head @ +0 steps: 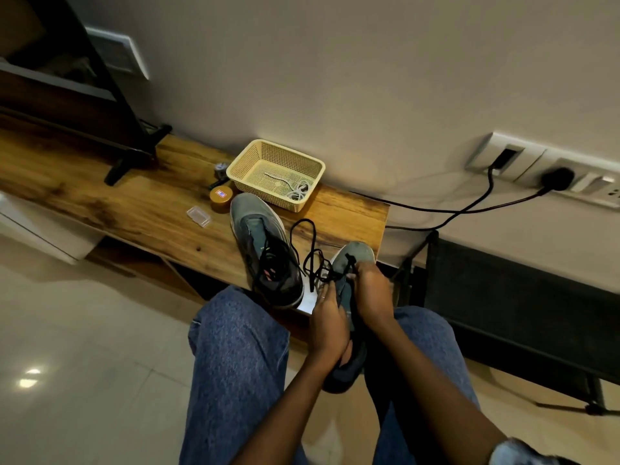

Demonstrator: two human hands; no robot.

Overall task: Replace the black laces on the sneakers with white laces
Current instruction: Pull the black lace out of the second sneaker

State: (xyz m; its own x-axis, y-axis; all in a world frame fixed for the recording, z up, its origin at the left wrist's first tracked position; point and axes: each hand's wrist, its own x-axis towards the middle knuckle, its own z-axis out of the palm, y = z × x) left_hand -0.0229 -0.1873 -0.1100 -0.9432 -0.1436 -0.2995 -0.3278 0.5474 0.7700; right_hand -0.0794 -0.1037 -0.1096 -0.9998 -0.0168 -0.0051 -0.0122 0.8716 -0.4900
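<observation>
**Black laces half out, white laces untouched**

The worktop (141,209) carried everything, and the basket (275,174) at its back edge serves as the landmark here. Just in front of the basket, almost touching its near wall, stood the first sneaker (265,250), toe toward the basket. Its black lace looked slack and tangled over the tongue, yet seemed threaded through at least some eyelets; how many could not be told.

In front of the basket and to its right, off the worktop's near corner, the second sneaker (349,297) was held over the person's lap. The left hand (327,325) wrapped its near side in a steadying grip. The right hand (372,293) had its grip clenched on the black lace (310,253) near the toe end, and long loose loops of that lace trailed back toward the basket, between the two shoes.

Inside the basket, at its right corner, the white laces (297,191) lay in a small coil, unused.

By this showing the job was in its early part: unlacing was under way on the held shoe, seemingly unfinished on the other, and all white lacing remained.
</observation>
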